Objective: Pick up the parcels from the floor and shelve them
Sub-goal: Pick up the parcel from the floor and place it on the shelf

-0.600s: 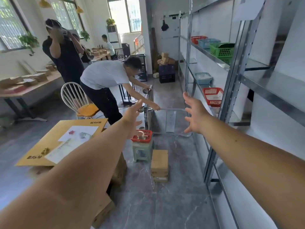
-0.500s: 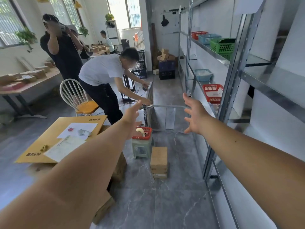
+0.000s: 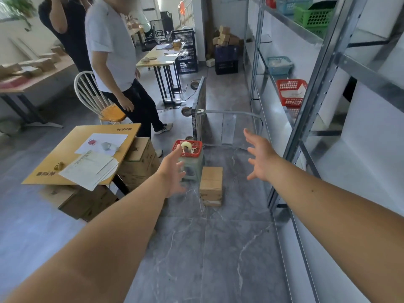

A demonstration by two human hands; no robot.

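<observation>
A small stack of brown cardboard parcels (image 3: pixel 211 185) stands on the grey floor ahead of me. My left hand (image 3: pixel 172 171) reaches forward just left of the stack, fingers spread, holding nothing. My right hand (image 3: pixel 260 157) is stretched out to the right of and above the stack, also open and empty. Neither hand touches the parcels. The metal shelving rack (image 3: pixel 314 88) runs along the right side, its nearest shelf (image 3: pixel 376 71) bare.
A green stool (image 3: pixel 193 169) with a red basket (image 3: pixel 188 147) holding a tape roll stands just behind the parcels. An upended platform trolley (image 3: pixel 200 110) lies beyond. Left are large cartons (image 3: pixel 140 162) under a yellow board (image 3: pixel 65 158), a chair (image 3: pixel 94 99) and two people (image 3: pixel 113 55). Coloured baskets (image 3: pixel 291 91) sit on the rack.
My view has tilted down and come closer to the parcels. Both hands have dropped toward the stack. The person in the white shirt has straightened up from the trolley.
</observation>
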